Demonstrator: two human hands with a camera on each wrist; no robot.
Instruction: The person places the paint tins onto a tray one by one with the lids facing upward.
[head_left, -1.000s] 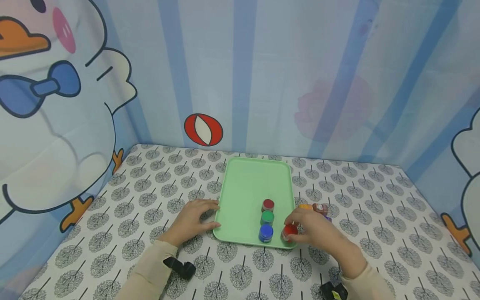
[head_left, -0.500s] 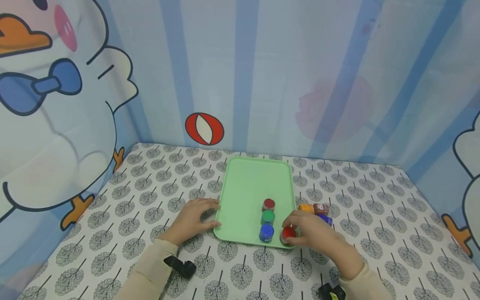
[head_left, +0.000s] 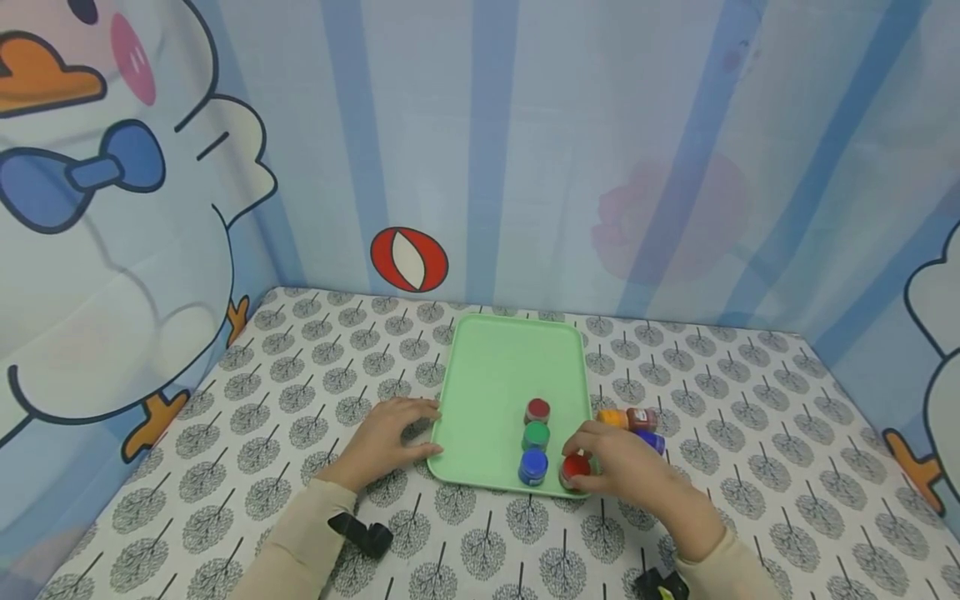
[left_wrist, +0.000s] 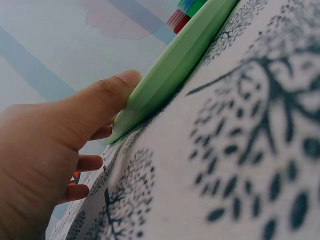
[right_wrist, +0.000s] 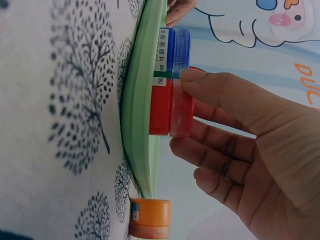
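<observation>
My right hand [head_left: 633,468] pinches the red jar [head_left: 576,467] by its top — it has slid slightly inward, just beside the blue jar [head_left: 533,465], so I judge it nearly settled in the near-right corner of the tray [head_left: 502,358]. My left hand [head_left: 384,442], fingers loosely spread, touches the left edge; beyond the dark red jar [head_left: 537,409] lies open room.

The right grip [right_wrist: 270,145] pinches a red jar [right_wrist: 161,111] on the tray [right_wrist: 136,120].

The setting was curtained off, its room type unclear. Duck-print drapes [head_left: 570,150] hung behind and beside a tree-patterned tablecloth [head_left: 697,392].
</observation>
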